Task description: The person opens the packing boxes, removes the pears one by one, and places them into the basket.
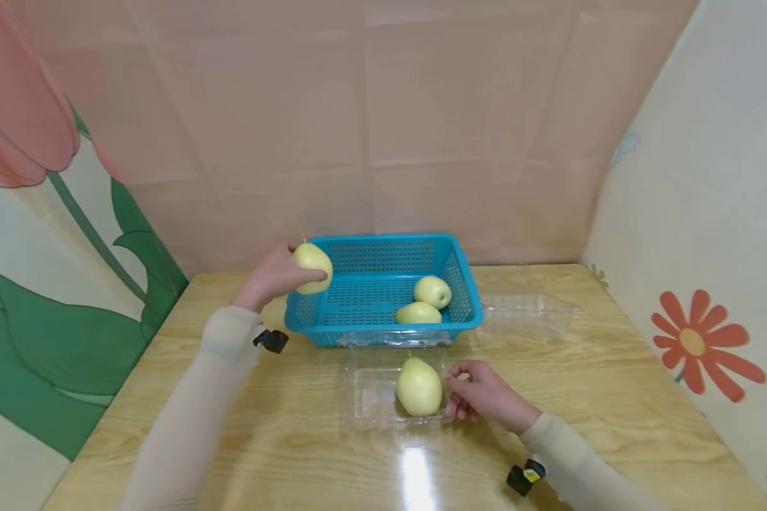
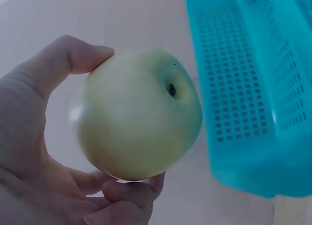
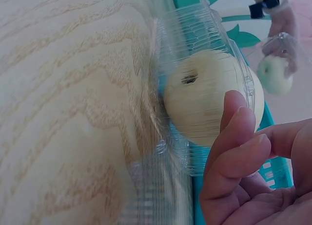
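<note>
My left hand (image 1: 275,277) grips a pale yellow-green pear (image 1: 313,266) over the left rim of a blue plastic basket (image 1: 383,328). In the left wrist view, thumb and fingers wrap opposite sides of that pear (image 2: 136,118), its dark-centred end turned to the camera. Two pears lie at the basket's right side, one pear (image 1: 432,292) behind another pear (image 1: 420,313). In front of the basket stands a clear plastic box (image 1: 372,401) with one upright pear (image 1: 419,387) in its right half. My right hand (image 1: 491,397) pinches the box's right edge with curled fingers.
Another clear plastic container (image 1: 527,312) lies right of the basket on the wooden table (image 1: 281,440). A pinkish cloth backdrop (image 1: 358,128) rises behind the table, and flower-printed panels (image 1: 690,213) flank it.
</note>
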The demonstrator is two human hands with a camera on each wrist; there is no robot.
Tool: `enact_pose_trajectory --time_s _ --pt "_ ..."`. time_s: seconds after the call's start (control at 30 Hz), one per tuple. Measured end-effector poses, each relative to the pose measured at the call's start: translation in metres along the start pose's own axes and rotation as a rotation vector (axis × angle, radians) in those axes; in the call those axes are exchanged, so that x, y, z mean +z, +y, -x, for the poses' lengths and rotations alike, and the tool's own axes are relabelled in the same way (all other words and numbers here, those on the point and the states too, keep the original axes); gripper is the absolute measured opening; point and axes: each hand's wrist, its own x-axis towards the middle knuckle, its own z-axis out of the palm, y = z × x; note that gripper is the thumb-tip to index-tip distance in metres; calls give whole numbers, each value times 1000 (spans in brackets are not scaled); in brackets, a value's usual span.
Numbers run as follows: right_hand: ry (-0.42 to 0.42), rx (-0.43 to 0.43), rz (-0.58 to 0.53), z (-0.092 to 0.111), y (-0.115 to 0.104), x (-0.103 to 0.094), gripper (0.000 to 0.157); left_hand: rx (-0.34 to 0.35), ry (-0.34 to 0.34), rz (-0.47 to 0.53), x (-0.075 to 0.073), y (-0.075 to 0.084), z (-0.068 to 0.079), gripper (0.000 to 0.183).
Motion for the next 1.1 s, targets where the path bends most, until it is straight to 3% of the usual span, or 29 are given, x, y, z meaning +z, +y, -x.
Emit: enact_pose_trajectory --time_s 0.2,0.43,0.63,0.93,1.1 --pt "2 -4 4 0 2 -3 24 0 23 20 20 6 -35 73" --pt "5 -4 4 -2 4 -3 25 -35 48 -92 38 2 -65 61" --pt "-16 -2 -6 -5 6 -1 26 -73 -7 -181 49 -1 -75 61" --pt "-22 10 -12 -6 5 0 27 -100 32 -208 52 -2 -85 20" --pt "-25 10 -14 -6 3 1 27 -128 -61 -194 51 -2 -89 43"
